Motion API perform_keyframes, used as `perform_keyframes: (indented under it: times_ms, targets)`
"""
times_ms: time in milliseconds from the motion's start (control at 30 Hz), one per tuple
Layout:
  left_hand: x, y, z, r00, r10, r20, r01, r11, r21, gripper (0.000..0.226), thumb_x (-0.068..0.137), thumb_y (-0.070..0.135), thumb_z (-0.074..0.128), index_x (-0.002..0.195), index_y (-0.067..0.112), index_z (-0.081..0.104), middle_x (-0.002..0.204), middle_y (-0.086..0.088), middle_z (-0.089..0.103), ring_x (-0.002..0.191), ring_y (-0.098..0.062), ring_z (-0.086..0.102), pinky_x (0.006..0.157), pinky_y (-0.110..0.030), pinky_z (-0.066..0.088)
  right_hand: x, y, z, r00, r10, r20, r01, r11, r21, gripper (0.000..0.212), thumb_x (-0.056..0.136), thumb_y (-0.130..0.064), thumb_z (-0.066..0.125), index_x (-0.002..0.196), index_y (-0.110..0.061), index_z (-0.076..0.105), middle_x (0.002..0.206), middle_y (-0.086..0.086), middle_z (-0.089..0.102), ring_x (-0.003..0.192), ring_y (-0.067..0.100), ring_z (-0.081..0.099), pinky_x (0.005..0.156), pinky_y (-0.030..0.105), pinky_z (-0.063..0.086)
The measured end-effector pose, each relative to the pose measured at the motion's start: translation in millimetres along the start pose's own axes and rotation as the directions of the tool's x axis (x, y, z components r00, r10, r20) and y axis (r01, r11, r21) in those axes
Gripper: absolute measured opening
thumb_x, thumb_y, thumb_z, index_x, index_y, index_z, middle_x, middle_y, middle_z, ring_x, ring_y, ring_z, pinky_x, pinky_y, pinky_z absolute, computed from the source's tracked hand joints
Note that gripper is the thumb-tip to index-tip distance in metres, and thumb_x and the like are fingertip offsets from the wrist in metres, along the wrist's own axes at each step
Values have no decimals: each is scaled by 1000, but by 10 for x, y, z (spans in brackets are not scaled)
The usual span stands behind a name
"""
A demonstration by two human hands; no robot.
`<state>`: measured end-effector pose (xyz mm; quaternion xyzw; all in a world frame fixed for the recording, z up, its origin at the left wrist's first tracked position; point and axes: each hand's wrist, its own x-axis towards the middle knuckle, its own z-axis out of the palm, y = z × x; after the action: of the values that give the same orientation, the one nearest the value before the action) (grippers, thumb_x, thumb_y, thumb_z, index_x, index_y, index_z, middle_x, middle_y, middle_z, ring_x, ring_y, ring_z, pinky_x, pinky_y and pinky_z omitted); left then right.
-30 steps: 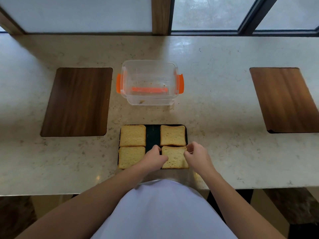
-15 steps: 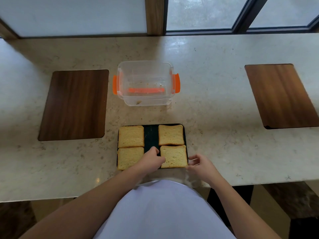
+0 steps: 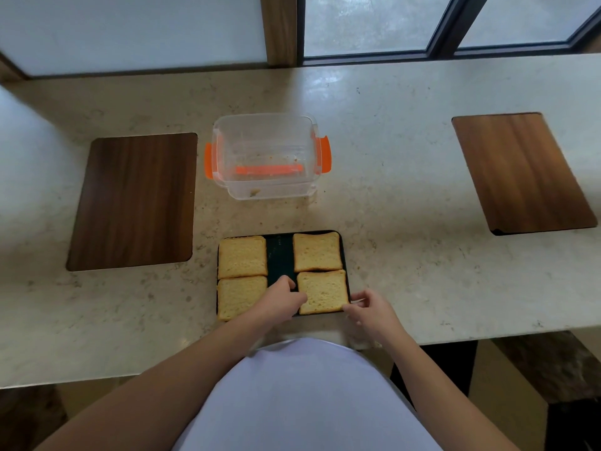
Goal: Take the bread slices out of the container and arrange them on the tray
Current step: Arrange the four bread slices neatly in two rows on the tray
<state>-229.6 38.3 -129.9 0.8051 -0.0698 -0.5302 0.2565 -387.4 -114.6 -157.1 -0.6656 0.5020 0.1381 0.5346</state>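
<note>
Container [image 3: 265, 157] beyond the fingers holds only crumbs; four bread slices [image 3: 322, 291] lie on tray [image 3: 280, 252]. Left hand [image 3: 282, 301] curled, touching the near-right slice's edge; right hand [image 3: 369, 309] loosely pinched beside it, holding nothing. Nearly done.

Tray [image 3: 280, 255]: lying on the marble worktop [image 3: 390, 206], carrying four bread slices [image 3: 242, 257].
Left hand [image 3: 282, 299]: resting beside the near-right slice [image 3: 322, 291].
Right hand [image 3: 370, 309]: touching the tray's corner.
Container [image 3: 265, 157]: sitting beyond, holding crumbs.
</note>
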Motion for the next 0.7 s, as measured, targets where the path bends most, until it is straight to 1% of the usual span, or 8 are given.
perform_keyframes:
  times_ms: [167,200,267,333,433,500,600,700]
  targets:
    - [4,-3,7,998,26,-65,-23,999,44,26,95,27,58,115,16,48,105,-10,64,102,-28,68,85,-46,58,-36,-66,52,998,8,-57,-11,999,-48,22,87,-25,77,100,-22,61,90,2,70,84,18,69,62,27,49]
    - [10,1,16,995,40,-96,-35,997,63,21,94,25,59,110,13,51,104,-12,65,99,-30,68,81,-45,57,-47,-72,51,998,7,-64,-9,999,-46,23,86,-25,78,102,-21,61,91,2,70,84,17,68,61,26,48]
    - [30,28,42,984,75,-161,-57,992,111,14,93,22,63,95,10,57,91,-14,64,82,-28,65,70,-41,51,-78,-75,33,997,0,-79,-3,999,-37,25,85,-26,78,102,-21,62,90,2,69,83,15,68,61,25,47]
    - [57,79,70,975,89,-202,-59,987,150,18,92,23,68,81,12,57,80,-11,61,72,-24,61,67,-38,49,-105,-68,16,995,-15,-98,13,1000,-26,21,85,-25,77,98,-20,63,88,1,70,80,14,68,61,25,49]
    - [102,138,100,970,83,-229,-41,982,184,27,90,27,73,72,12,61,68,-7,61,64,-21,61,66,-38,53,-138,-65,12,991,-39,-124,35,999,-34,11,86,-22,74,91,-23,65,87,-1,72,82,14,69,68,30,54]
    - [135,124,105,965,82,-248,-32,979,202,28,89,27,75,70,13,61,68,-4,62,64,-19,60,66,-36,52,-146,-77,23,989,-55,-134,49,998,-47,10,86,-21,74,88,-24,65,87,-3,73,83,12,68,71,29,54]
    - [154,53,63,959,64,-275,-18,986,168,26,89,25,75,70,17,60,75,-1,67,72,-16,63,75,-39,58,-146,-105,72,989,-65,-131,59,997,-49,13,86,-17,73,85,-28,65,87,-5,71,82,6,65,65,22,48]
    - [142,7,-5,962,41,-271,-7,992,123,12,89,22,74,88,15,66,87,-4,69,84,-22,68,80,-45,61,-142,-128,129,990,-82,-117,74,995,-74,9,87,-18,71,92,-25,69,88,-8,70,81,1,62,63,14,44]
